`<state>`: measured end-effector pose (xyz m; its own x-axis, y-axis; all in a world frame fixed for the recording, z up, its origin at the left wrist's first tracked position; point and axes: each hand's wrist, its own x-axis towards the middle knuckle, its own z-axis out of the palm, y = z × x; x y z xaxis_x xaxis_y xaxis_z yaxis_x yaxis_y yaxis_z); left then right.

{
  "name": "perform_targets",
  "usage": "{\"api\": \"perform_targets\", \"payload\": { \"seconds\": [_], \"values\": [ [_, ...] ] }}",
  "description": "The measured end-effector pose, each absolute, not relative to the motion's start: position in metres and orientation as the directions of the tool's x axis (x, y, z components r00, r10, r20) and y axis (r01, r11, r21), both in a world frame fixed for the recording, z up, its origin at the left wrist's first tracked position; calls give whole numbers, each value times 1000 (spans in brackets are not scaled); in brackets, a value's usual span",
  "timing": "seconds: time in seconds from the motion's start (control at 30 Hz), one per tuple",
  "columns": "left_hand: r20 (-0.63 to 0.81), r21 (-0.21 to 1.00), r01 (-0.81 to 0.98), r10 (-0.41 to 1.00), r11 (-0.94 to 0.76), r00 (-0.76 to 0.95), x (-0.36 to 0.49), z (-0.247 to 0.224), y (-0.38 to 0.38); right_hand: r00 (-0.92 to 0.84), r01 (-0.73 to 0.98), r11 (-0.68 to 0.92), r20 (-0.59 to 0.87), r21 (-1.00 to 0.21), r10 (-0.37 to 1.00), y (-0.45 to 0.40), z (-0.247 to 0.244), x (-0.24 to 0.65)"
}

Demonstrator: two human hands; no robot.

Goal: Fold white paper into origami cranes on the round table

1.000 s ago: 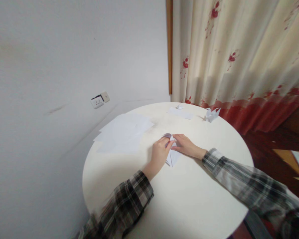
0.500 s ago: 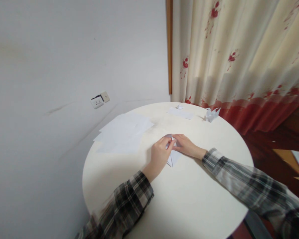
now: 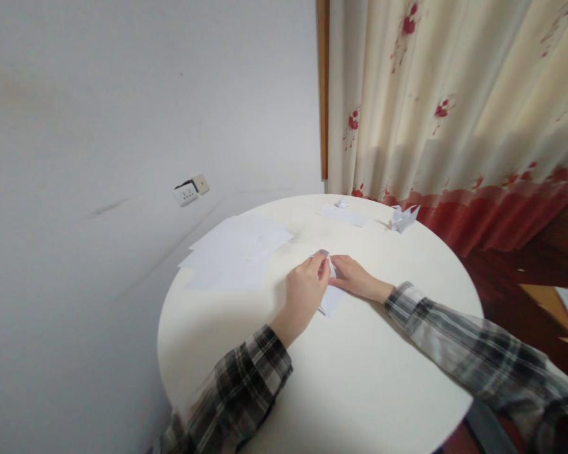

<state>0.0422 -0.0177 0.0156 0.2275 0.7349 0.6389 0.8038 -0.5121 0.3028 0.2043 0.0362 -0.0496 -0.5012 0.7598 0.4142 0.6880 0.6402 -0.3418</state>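
Observation:
A small folded piece of white paper lies near the middle of the round white table, partly covered by both hands. My left hand pinches the paper's far end between thumb and fingers, lifting a flap there. From the right, my right hand has its thumb and fingers on the paper's right edge, gripping it close to the table. The two hands nearly meet over the fold. A pointed lower part of the paper shows below them, while the upper folds are mostly hidden.
Several loose white sheets overlap on the table's left side. Toward the back lies a paper strip with a small folded paper piece by it. A larger folded paper figure stands at the back right. A wall socket is at left.
My left hand's fingers have shifted slightly up at the paper's far end, and the flap they pinch stands differently. My right hand has hardly moved.

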Motion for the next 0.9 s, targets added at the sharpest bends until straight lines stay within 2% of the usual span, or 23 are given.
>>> {"api": "perform_targets", "payload": {
  "seconds": [0.17,0.33,0.53,0.9],
  "values": [
    [646,264,821,725,-506,239,42,20,-19,-506,675,649,420,-351,753,35,-49,204],
    [604,267,864,773,-426,195,45,24,-21,-505,673,653,430,-347,748,34,-47,203],
    [573,208,904,796,-374,198,46,29,-19,-529,671,660,406,-338,745,34,-45,202],
    [683,331,782,706,-528,187,45,24,-13,-534,676,664,410,-319,740,35,-45,202]
  ]
}}
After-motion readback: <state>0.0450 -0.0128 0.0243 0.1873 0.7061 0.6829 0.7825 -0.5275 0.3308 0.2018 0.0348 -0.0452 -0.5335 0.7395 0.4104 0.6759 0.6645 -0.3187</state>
